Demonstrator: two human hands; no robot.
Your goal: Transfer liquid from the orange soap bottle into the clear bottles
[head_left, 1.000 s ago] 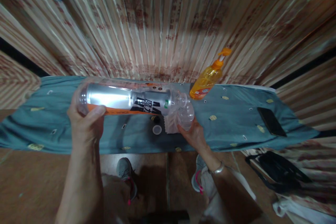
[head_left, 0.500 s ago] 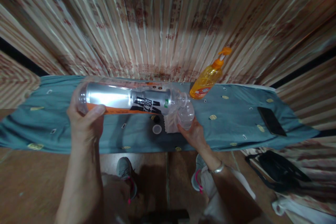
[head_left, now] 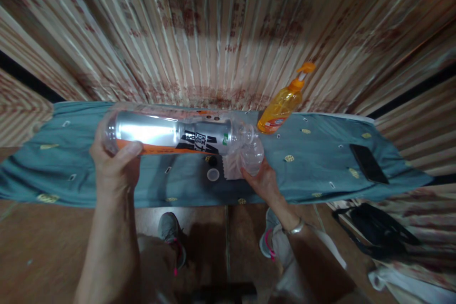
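My left hand (head_left: 116, 161) is wrapped round the base of a large drink bottle (head_left: 171, 134) with a silver, orange and black label. The bottle lies sideways in the air, its neck toward the right. My right hand (head_left: 261, 180) grips a small clear plastic bottle (head_left: 253, 156) below that neck. The mouths of the two meet or overlap; whether liquid runs between them I cannot make out. Under them on the cloth lie a pale cloth or wipe (head_left: 232, 167), a clear round cap (head_left: 213, 175) and a dark cap (head_left: 213, 161).
An orange pump bottle (head_left: 280, 111) stands at the back edge of the table with its green cloth (head_left: 313, 161). A black phone (head_left: 368, 164) lies to the right. A dark bag (head_left: 381, 230) is on the floor at right. A pleated curtain (head_left: 213, 33) hangs behind.
Both hands and bottles stay almost in place. The small bottle and the neck of the large one have barely shifted.
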